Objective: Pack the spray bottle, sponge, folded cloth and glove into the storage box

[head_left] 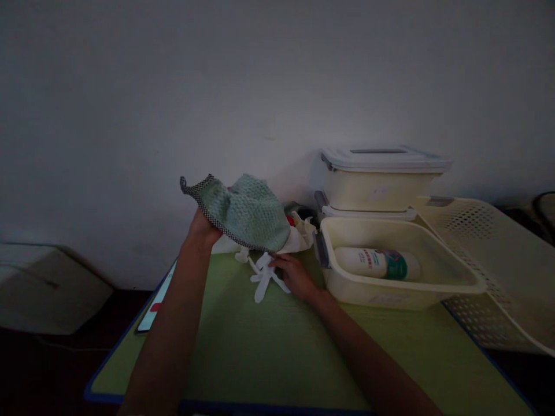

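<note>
A pale green textured cleaning cloth (pixel 249 208) with a black-and-white checked edge is raised above the far part of the table, a hanging loop at its left corner. My left hand (pixel 204 230) grips it from beneath on the left, the fingers mostly hidden by the fabric. At the cloth's lower right edge, my right hand (pixel 295 273) is closed, thumb and fingertips pinching the border. Just under those fingertips lies a white glove (pixel 262 278), its fingers spread on the tabletop. More pale, crumpled material (pixel 299 236) sits behind the cloth, partly covered.
Right of my hands stands an open cream bin (pixel 390 297) holding a white bottle (pixel 375 263). Behind it are stacked lidded boxes (pixel 381 188). A perforated basket (pixel 498 248) leans at the far right. A phone or tablet (pixel 151 315) lies on the green table (pixel 260 358) at left.
</note>
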Available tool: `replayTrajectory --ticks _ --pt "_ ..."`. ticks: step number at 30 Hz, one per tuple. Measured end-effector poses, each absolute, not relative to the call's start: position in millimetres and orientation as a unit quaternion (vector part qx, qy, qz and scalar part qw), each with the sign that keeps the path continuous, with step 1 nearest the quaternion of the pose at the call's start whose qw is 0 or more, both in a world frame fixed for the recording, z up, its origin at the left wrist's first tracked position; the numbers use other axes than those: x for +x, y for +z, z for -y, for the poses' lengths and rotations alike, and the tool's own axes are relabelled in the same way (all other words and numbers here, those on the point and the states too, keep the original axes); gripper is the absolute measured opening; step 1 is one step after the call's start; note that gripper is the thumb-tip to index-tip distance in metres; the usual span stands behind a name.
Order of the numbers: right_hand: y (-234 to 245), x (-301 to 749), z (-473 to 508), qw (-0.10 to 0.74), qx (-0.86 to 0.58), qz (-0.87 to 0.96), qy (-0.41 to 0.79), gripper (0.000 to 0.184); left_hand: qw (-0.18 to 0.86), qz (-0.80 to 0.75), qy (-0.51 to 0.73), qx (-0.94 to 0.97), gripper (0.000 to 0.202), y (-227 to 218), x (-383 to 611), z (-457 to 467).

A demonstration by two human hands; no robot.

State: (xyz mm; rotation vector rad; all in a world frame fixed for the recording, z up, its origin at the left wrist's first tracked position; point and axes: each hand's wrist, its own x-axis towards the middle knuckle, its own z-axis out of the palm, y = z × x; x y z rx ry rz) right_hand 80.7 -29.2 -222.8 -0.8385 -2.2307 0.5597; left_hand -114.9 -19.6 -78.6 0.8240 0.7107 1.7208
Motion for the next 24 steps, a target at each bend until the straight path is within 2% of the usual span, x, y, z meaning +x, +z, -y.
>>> replayTrajectory --ticks 6,15,18,24 --pt "-224 83 29 0.329 -0.337 0.862 0.188 0.047 0.478 -0.312 0.738 0.359 0.018 -71 -119 27" --pt "-218 83 35 0.303 -0.357 0.87 0.152 0.042 0.368 -0.376 0.698 0.485 0.029 -77 -119 30" --pt "-216 80 36 0.297 -0.356 0.875 0.137 0.036 0.318 -0.444 0.627 0.555 0.029 -84 -118 23" --pt "-214 80 36 0.294 -0.407 0.858 0.106 0.028 0.127 -0.568 0.362 0.728 0.021 -101 -125 13"
